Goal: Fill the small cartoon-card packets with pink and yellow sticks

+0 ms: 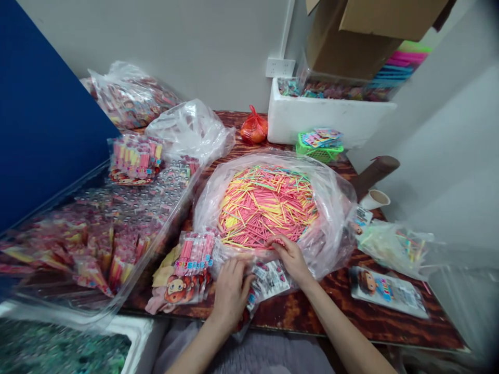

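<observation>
A large clear plastic bag [335,208], rolled open, holds a heap of thin pink, yellow and green sticks [268,202]. At its near edge my right hand [290,259] is closed, its fingertips pinching some pink sticks [278,242]. My left hand [232,285] is bent over a printed plastic packet [251,304] by the table's front edge, thumb on the right side; part of the packet is hidden under the hand. Between both hands lie clear printed packets [272,279]. To the left of my left hand are filled stick packets [191,265] with a cartoon face.
On the left, a clear tray [156,249] carries many filled packets. Behind stand a white foam box [327,117], a green basket [319,150] and a red bag [254,127]. A stack of flat packets [385,291], a paper cup [375,199] and another stick bag [393,246] are on the right.
</observation>
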`<state>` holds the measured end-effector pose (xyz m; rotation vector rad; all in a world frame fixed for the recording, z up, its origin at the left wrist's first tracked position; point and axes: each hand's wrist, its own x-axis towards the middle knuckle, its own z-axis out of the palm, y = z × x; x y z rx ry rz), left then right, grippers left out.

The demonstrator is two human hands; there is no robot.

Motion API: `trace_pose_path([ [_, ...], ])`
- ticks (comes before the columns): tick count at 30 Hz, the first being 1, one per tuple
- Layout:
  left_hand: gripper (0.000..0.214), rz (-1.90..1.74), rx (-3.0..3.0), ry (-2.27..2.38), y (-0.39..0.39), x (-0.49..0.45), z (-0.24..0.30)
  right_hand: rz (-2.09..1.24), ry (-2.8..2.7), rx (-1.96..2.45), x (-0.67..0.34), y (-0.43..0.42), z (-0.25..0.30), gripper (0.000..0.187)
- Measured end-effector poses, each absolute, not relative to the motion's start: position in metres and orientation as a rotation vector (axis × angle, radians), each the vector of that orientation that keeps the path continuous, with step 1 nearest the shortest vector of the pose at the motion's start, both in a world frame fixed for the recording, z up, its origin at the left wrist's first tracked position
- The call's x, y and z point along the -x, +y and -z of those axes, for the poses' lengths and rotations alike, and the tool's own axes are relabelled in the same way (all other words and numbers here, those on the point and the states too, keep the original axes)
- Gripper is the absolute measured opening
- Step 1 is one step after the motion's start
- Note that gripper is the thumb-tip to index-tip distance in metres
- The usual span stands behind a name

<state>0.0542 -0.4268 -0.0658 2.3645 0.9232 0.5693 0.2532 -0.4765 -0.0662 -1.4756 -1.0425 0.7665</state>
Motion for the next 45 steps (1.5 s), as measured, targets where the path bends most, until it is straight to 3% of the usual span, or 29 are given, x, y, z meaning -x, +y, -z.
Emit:
trace_pose_path([
  [13, 0.025, -0.700, -2.202, 0.774, -0.407, -0.045, 0.066, -0.775, -0.965, 1.484, -0.250, -0.480, 0.070, 0.015],
  [23, 0.026, -0.830, -0.851, 0.985, -0.383, -0.052, 0.035, -0.753, -1.013, 1.448, -0.250, -0.479, 0.054, 0.016],
  [35, 0.025, -0.672, -1.442, 0.981, -0.392, -0.054, 0.039, -0.755, -1.023, 1.418, -0.247, -0.478, 0.056, 0.015],
  [38, 0.020, -0.670, -1.411, 0.984, -0.391, -0.053, 0.042, -0.760, -1.017, 1.430, -0.246, -0.478, 0.057, 0.015],
  [45, 0.030, -0.731, -1.374, 1.087, -0.390, -0.041, 0.040, -0.757, -0.983, 1.427, -0.244, -0.479, 0.053, 0.015],
])
